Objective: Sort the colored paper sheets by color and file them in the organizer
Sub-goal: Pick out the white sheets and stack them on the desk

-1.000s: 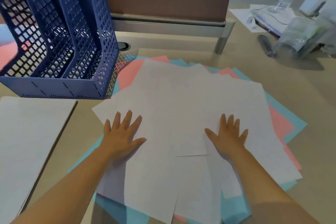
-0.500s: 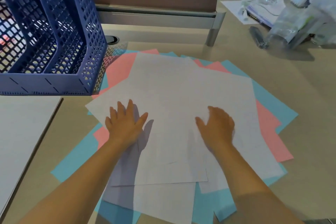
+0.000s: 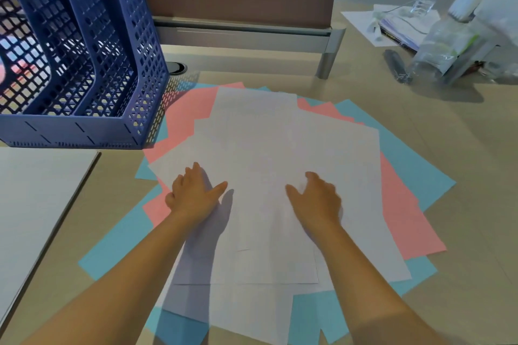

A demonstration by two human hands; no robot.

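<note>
Left hand: the left hand point(image 3: 193, 196) is laid palm down on the white paper sheets point(image 3: 269, 165), fingers loosely bent and thumb spread toward the centre; nothing is gripped. The pressure is judged to serve as an anchor so that the top layer can be drawn together.

Right hand: the right hand point(image 3: 316, 199) is set on the same white layer, just across from the left hand. Its fingers are blurred; they appear relaxed and slightly curved, with no sheet pinched.

White layer: several overlapping white sheets are fanned under and ahead of both hands, uppermost in the pile, and are therefore judged to be the first colour gathered.

Pink layer: salmon-pink paper sheets point(image 3: 403, 221) lie beneath the white ones, exposed outboard of the right hand and beyond the left hand.

Blue layer: light-blue paper sheets point(image 3: 117, 244) lie lowest, showing outboard of both forearms.

Organizer: a blue perforated plastic file organizer point(image 3: 92, 70) with upright slots stands beyond and outboard of the left hand, near the pile, so that a gathered stack need travel only a short way. Whether the slots hold paper cannot be told.

Surface: everything rests on a beige desk point(image 3: 462, 162). A pale flat board point(image 3: 36, 204) lies outboard of the left forearm.

Background: clear plastic bottles point(image 3: 437, 45) stand far beyond the right hand, well apart from the pile.

Progress: sorting is judged to be at an early stage.
</note>
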